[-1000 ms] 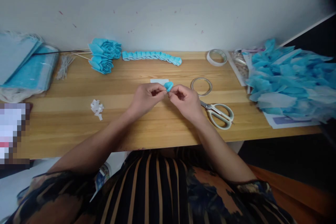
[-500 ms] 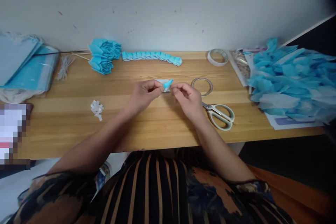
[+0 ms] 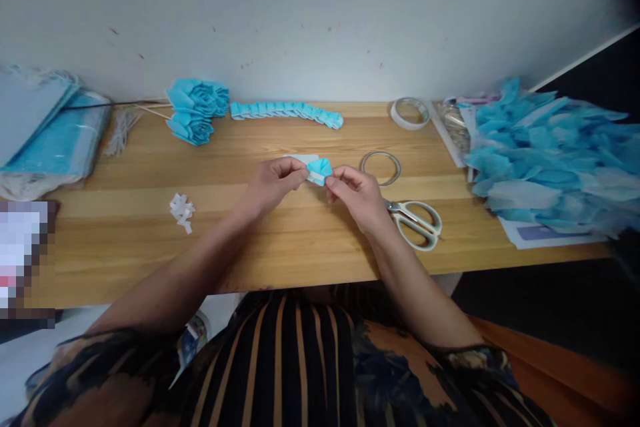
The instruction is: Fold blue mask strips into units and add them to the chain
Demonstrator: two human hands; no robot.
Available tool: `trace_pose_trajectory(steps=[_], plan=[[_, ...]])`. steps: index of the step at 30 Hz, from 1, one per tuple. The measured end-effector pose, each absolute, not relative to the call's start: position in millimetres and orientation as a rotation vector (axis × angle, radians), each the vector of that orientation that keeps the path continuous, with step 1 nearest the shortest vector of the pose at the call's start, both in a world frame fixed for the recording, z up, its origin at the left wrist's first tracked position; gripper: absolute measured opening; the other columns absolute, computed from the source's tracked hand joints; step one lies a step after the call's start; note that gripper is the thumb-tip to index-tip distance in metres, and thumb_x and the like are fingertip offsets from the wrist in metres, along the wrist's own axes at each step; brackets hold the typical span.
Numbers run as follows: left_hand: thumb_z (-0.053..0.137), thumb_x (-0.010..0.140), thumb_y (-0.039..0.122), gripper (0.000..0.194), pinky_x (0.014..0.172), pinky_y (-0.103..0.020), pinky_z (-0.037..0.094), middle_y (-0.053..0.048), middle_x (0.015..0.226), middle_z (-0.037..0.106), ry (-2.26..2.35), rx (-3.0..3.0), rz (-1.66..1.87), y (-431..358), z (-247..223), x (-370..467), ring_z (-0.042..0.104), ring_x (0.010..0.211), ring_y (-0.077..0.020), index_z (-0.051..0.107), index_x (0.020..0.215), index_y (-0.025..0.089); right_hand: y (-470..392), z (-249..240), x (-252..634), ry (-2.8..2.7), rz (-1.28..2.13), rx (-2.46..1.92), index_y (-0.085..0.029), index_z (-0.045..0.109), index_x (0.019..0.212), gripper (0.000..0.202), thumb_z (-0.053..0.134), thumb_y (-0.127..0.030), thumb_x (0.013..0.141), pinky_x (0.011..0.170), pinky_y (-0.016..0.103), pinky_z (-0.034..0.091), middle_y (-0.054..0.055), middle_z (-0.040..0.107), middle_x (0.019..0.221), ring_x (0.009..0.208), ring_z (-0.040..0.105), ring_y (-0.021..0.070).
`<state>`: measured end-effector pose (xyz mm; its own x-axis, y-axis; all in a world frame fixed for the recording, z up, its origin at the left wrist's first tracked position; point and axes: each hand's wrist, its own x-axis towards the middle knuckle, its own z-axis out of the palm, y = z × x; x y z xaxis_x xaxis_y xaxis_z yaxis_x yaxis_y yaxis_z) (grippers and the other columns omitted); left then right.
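Note:
A small folded blue petal [image 3: 320, 167] with a white strip along its lower edge is pinched between my two hands above the table. My left hand [image 3: 281, 177] grips its left edge with thumb and forefinger. At the petal's right lower corner, the fingertips of my right hand [image 3: 356, 192] are closed on it. Partly hidden behind the petal and left fingers lies a flat white piece [image 3: 301, 158]. Scissors [image 3: 415, 220] with pale handles rest just right of my right hand, their blades mostly covered by it.
Along the wall lie blue flowers [image 3: 197, 110] on sticks and a row of folded blue pieces [image 3: 285, 110]. Tape rolls [image 3: 410, 113] sit at the right, near a big heap of blue petals [image 3: 545, 160]. White scraps [image 3: 181, 209] and blue packs [image 3: 55, 140] are at the left.
The blue petal was a narrow, pointed shape between the fingertips; now it shows wider and rounded, its white strip facing me. My right fingers have moved slightly down onto its corner.

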<state>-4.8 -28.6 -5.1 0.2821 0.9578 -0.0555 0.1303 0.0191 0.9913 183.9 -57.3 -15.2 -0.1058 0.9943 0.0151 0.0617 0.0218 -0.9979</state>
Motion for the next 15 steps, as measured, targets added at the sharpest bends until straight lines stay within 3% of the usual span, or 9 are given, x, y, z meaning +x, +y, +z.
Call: trace_pose_trajectory(steps=[3,9,15], plan=[[0.065,0.075,0.037,0.023,0.054,-0.024,0.029,0.003,0.058,0.048,1.103,1.4,0.931,-27.2,-7.6,-5.1,0.037,0.055,-0.0084,0.06,0.066,0.017,-56.9,-17.5,183.6,-1.353,1.211,-1.206,-0.02,0.062,0.071,0.021,0.067,-0.038,0.082,0.057,0.026,0.04,-0.003,0.057,0.06,0.057,0.05,0.0105],[0.06,0.086,0.036,0.019,0.051,-0.024,0.031,0.004,0.059,0.051,1.146,1.409,1.234,-30.2,-9.5,-1.9,0.042,0.053,-0.0093,0.064,0.082,0.019,-56.4,-23.0,182.3,-1.289,1.099,-1.249,-0.021,0.063,0.072,0.019,0.066,-0.037,0.082,0.055,0.026,0.037,-0.004,0.055,0.059,0.055,0.047,0.0104],[0.062,0.086,0.024,0.011,0.054,-0.023,0.031,0.004,0.059,0.055,1.178,1.827,1.14,-46.4,-8.9,7.3,0.043,0.053,-0.0077,0.072,0.083,0.018,-59.0,-23.0,178.9,-1.385,0.912,-1.304,-0.021,0.067,0.072,0.016,0.066,-0.034,0.082,0.058,0.026,0.037,-0.002,0.059,0.064,0.06,0.047,0.0117]])
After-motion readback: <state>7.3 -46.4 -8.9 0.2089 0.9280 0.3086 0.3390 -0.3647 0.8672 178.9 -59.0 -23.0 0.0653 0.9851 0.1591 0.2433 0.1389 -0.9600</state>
